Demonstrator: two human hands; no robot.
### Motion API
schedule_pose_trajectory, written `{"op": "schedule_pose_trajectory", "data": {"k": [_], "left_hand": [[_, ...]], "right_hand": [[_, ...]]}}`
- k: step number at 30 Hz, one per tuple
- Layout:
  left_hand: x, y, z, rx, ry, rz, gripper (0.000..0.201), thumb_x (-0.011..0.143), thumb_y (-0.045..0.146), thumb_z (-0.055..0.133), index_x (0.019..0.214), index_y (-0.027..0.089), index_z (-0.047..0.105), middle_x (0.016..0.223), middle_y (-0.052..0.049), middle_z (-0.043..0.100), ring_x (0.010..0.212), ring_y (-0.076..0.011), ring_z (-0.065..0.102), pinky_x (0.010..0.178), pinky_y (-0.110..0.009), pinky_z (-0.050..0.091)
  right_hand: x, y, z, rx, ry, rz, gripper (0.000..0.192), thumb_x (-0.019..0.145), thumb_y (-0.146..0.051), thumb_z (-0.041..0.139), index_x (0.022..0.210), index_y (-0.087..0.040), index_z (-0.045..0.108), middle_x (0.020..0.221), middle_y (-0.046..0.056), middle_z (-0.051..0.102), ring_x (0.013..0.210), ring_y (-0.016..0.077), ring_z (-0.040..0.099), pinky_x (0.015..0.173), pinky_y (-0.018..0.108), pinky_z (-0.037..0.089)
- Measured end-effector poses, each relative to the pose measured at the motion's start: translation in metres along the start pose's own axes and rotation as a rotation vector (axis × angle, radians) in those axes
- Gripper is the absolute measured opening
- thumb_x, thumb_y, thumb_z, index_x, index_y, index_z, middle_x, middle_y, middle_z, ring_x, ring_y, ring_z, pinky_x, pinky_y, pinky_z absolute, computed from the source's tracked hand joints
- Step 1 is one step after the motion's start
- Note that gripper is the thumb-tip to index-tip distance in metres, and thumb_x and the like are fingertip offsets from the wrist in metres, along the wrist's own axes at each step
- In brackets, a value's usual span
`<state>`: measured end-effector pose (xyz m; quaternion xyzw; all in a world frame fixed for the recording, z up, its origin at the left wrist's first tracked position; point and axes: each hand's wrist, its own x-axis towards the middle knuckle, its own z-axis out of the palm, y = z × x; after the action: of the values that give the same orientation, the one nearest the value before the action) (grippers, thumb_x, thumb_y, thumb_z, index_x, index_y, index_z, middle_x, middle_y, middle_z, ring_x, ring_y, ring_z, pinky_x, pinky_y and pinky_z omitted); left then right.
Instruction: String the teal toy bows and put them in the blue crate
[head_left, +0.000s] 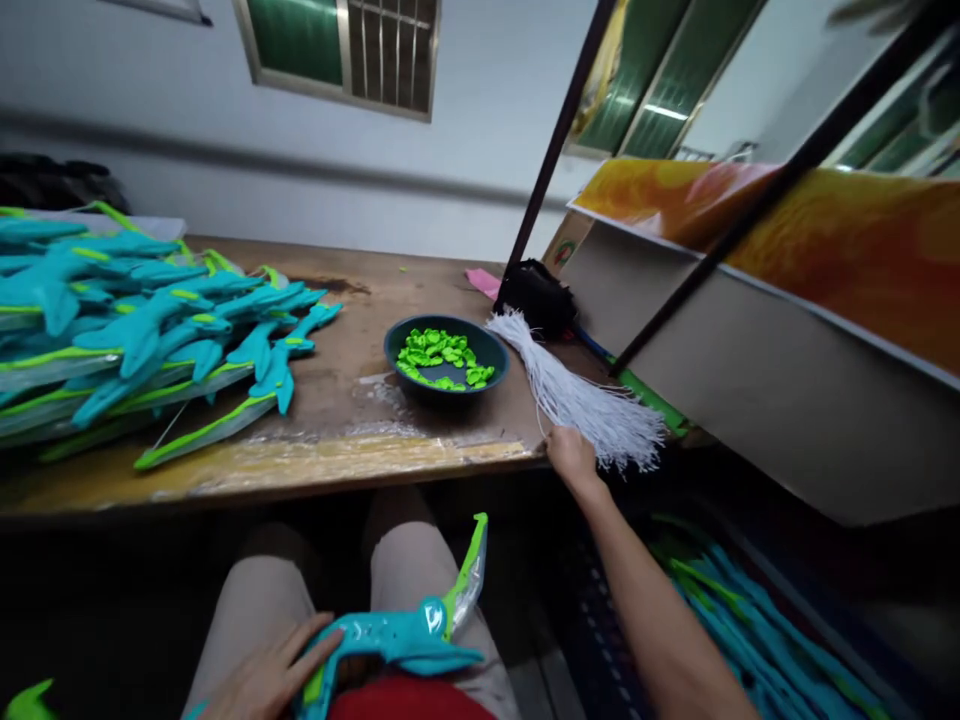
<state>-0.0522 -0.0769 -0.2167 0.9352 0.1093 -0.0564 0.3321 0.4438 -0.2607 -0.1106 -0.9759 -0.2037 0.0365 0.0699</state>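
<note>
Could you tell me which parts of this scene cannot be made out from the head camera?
- Left hand: its heel is cut off by the bottom edge; it rests on the teal toy.
- Right hand: its fingertips are buried in the white strings, so its grip is unclear.
- Green pieces in the bowl: too small to identify.
- Toy pile: runs off the left edge.

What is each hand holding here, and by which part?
The left hand rests on the tail end of a teal toy in the lap. The right hand grips the loose ends of the white string bundle at the table edge.
</note>
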Motion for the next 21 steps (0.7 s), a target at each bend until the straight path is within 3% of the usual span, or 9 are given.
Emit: {"op": "schedule_pose_trajectory", "data": {"k": [2, 4, 7, 9, 12, 15, 18, 20, 21], "left_hand": [[-0.009, 0.008, -0.013, -0.046, -0.12, -0.035, 0.083, 0.082, 0.015, 0.056, 0.155, 0.043, 0.03, 0.163, -0.002, 0.034, 0.144, -0.0352, 0.042, 0.116, -0.054, 0.038], [-0.009, 0.018, -0.032, -0.122, -0.182, -0.109, 0.082, 0.079, 0.015, 0.058, 0.154, 0.039, 0.037, 0.164, -0.004, 0.033, 0.147, -0.0364, 0.036, 0.119, -0.057, 0.03], [0.014, 0.042, -0.055, -0.463, -0.043, -0.284, 0.059, 0.079, 0.028, 0.065, 0.138, 0.027, 0.061, 0.154, -0.011, 0.051, 0.145, -0.0381, 0.04, 0.122, -0.058, 0.02], [0.043, 0.063, -0.06, -0.843, 0.093, -0.375, 0.049, 0.08, 0.043, 0.069, 0.123, 0.018, 0.07, 0.14, -0.017, 0.063, 0.137, -0.0381, 0.049, 0.122, -0.057, 0.021], [0.099, 0.1, -0.055, -1.142, 0.049, -0.324, 0.065, 0.082, 0.065, 0.06, 0.12, 0.014, 0.065, 0.123, -0.021, 0.071, 0.118, -0.0345, 0.064, 0.107, -0.052, 0.045], [0.144, 0.132, -0.048, -1.313, 0.032, -0.232, 0.07, 0.084, 0.073, 0.048, 0.116, 0.013, 0.061, 0.098, -0.015, 0.072, 0.091, -0.024, 0.069, 0.087, -0.04, 0.054], [0.157, 0.149, -0.046, -1.315, 0.026, -0.173, 0.057, 0.089, 0.067, 0.042, 0.11, 0.016, 0.058, 0.064, 0.004, 0.05, 0.051, -0.0105, 0.045, 0.059, -0.026, 0.044], [0.148, 0.152, -0.046, -1.224, -0.082, -0.136, 0.052, 0.09, 0.065, 0.041, 0.099, 0.017, 0.061, 0.055, 0.009, 0.036, 0.044, -0.0093, 0.027, 0.048, -0.024, 0.03], [0.141, 0.153, -0.046, -1.154, -0.161, -0.111, 0.049, 0.089, 0.063, 0.045, 0.092, 0.018, 0.063, 0.053, 0.008, 0.035, 0.044, -0.0097, 0.026, 0.047, -0.025, 0.026]], "right_hand": [[0.008, -0.003, -0.006, 0.005, -0.025, -0.01, 0.023, 0.098, -0.033, 0.066, 0.108, -0.012, 0.067, 0.112, 0.009, 0.068, 0.103, 0.023, 0.066, 0.093, 0.044, 0.054], [0.009, -0.007, -0.014, 0.05, -0.034, -0.042, 0.022, 0.097, -0.032, 0.067, 0.106, -0.012, 0.066, 0.11, 0.009, 0.067, 0.101, 0.0226, 0.065, 0.091, 0.043, 0.054], [-0.012, -0.021, -0.024, 0.192, -0.037, -0.139, 0.013, 0.097, -0.026, 0.064, 0.095, -0.013, 0.063, 0.1, 0.005, 0.065, 0.093, 0.0206, 0.063, 0.087, 0.039, 0.051], [-0.048, -0.037, -0.022, 0.327, -0.085, -0.252, 0.013, 0.097, -0.02, 0.057, 0.085, -0.015, 0.059, 0.088, 0.003, 0.061, 0.085, 0.0185, 0.059, 0.081, 0.034, 0.047], [-0.128, -0.064, -0.004, 0.561, -0.311, -0.468, 0.019, 0.093, -0.018, 0.053, 0.074, -0.018, 0.054, 0.074, -0.001, 0.054, 0.071, 0.0144, 0.05, 0.068, 0.027, 0.038], [-0.207, -0.08, 0.024, 0.779, -0.636, -0.595, 0.019, 0.082, -0.024, 0.065, 0.068, -0.018, 0.055, 0.067, -0.004, 0.054, 0.062, 0.0112, 0.045, 0.061, 0.024, 0.033], [-0.245, -0.075, 0.046, 1.014, -0.865, -0.494, 0.023, 0.078, -0.035, 0.071, 0.069, -0.018, 0.059, 0.063, -0.002, 0.058, 0.058, 0.0118, 0.049, 0.056, 0.023, 0.035], [-0.243, -0.065, 0.052, 1.212, -0.913, -0.348, 0.033, 0.084, -0.051, 0.065, 0.087, -0.018, 0.065, 0.076, 0.003, 0.068, 0.066, 0.0162, 0.062, 0.062, 0.027, 0.046], [-0.237, -0.06, 0.052, 1.314, -0.908, -0.271, 0.043, 0.087, -0.059, 0.06, 0.099, -0.019, 0.066, 0.089, 0.007, 0.072, 0.076, 0.0194, 0.067, 0.07, 0.031, 0.05]]}}
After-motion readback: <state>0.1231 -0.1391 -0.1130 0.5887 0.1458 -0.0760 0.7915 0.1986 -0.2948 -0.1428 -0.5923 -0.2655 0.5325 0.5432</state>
